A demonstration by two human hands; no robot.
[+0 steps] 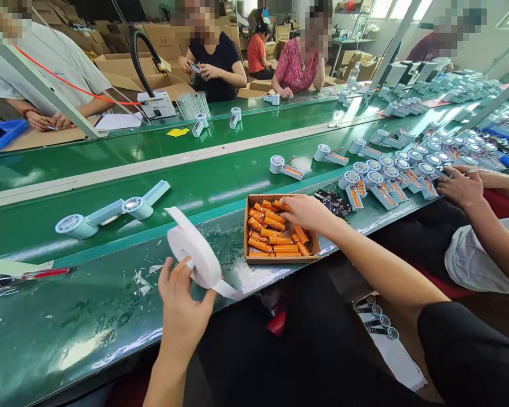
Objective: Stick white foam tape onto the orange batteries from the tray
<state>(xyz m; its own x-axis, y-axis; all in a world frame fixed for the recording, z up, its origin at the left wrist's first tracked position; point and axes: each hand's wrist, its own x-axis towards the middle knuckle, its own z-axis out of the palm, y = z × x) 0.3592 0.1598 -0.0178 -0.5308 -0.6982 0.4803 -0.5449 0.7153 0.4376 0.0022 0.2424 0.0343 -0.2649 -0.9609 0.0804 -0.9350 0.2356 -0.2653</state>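
Note:
My left hand (182,308) holds a roll of white tape (194,250) above the green bench's front edge, with a loose tail hanging to the right. My right hand (302,211) reaches into an open cardboard box (280,259) filled with several orange cylindrical cells (271,234). Its fingers rest on the cells at the box's far right corner. Whether it grips one is hidden by the fingers.
Two pale blue handheld fan bodies (110,213) lie on the green conveyor (203,181) to the left. More fan bodies (390,175) crowd the right, where a neighbour's hand (460,186) works. Red-handled scissors (29,276) lie far left. People sit across the line.

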